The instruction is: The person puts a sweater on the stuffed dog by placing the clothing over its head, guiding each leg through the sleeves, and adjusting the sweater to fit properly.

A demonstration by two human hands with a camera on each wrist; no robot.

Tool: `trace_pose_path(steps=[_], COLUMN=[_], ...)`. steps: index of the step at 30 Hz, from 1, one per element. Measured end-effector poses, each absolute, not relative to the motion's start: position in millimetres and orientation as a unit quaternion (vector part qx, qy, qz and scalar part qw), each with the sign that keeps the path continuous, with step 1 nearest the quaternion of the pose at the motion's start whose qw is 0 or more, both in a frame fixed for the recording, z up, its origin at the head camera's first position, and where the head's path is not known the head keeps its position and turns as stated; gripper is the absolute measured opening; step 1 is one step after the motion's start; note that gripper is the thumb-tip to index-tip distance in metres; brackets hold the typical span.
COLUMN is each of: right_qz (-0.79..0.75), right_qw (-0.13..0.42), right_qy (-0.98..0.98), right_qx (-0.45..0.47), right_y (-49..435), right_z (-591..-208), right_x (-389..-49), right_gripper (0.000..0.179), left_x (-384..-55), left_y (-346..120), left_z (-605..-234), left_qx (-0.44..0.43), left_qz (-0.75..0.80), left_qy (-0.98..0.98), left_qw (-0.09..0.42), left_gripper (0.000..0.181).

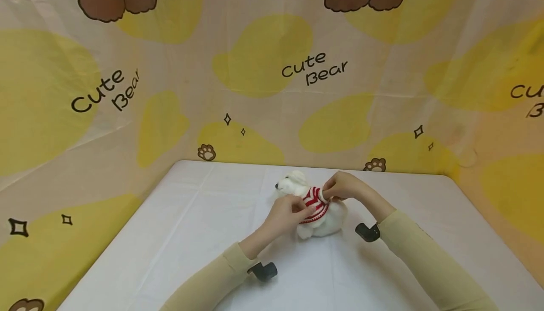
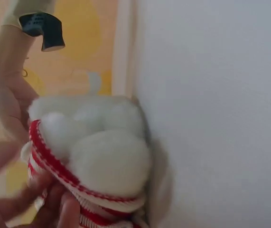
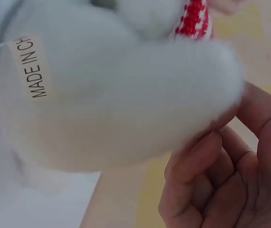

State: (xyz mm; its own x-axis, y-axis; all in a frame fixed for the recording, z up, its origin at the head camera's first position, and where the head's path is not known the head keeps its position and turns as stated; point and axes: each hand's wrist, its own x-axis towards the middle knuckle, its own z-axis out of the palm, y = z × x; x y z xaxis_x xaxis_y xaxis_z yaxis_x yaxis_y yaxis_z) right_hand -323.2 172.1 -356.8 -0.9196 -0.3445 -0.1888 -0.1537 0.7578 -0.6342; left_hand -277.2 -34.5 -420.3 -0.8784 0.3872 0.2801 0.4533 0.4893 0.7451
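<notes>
A white plush dog [image 1: 333, 223] sits on the table facing left, dressed in a red-and-white striped knitted sweater [image 1: 314, 211]. My left hand [image 1: 282, 214] pinches the sweater at the near side, its fingertips by the red hem [image 2: 64, 174] in the left wrist view. From behind, my right hand [image 1: 345, 185] bends over the dog's back, with thumb and fingers at the sweater's white edge. In the right wrist view the right hand [image 3: 220, 175] grips a furry white part of the dog, which hides its fingertips. A "MADE IN" label [image 3: 32, 71] shows on the fur.
The white table [image 1: 212, 207] ends at a back edge close behind the dog. A yellow-patterned cloth [image 1: 263, 56] stands around it. Black wrist-worn devices stick out below the left sleeve [image 1: 263, 272] and the right sleeve [image 1: 367, 232].
</notes>
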Motion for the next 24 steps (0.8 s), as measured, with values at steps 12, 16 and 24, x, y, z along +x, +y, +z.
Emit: trace_pose_path(steps=[12, 16, 24], right_qz=[-0.32, -0.318, -0.328], right_qw=[0.143, 0.14, 0.152], right_qy=[0.924, 0.927, 0.923], right_qx=[-0.151, -0.139, -0.129], right_y=[168, 167, 166], right_z=[-360, -359, -360], right_x=[-325, -324, -323], right_gripper=[0.013, 0.016, 0.015], left_x=[-280, -280, -290], left_y=[-19, -25, -48], left_z=[-418, -420, -426], left_qx=[-0.161, -0.195, -0.386], left_qz=[-0.466, -0.449, -0.318], left_qy=[-0.869, -0.871, -0.863], left_qw=[0.044, 0.047, 0.071], left_gripper=[0.016, 0.015, 0.019])
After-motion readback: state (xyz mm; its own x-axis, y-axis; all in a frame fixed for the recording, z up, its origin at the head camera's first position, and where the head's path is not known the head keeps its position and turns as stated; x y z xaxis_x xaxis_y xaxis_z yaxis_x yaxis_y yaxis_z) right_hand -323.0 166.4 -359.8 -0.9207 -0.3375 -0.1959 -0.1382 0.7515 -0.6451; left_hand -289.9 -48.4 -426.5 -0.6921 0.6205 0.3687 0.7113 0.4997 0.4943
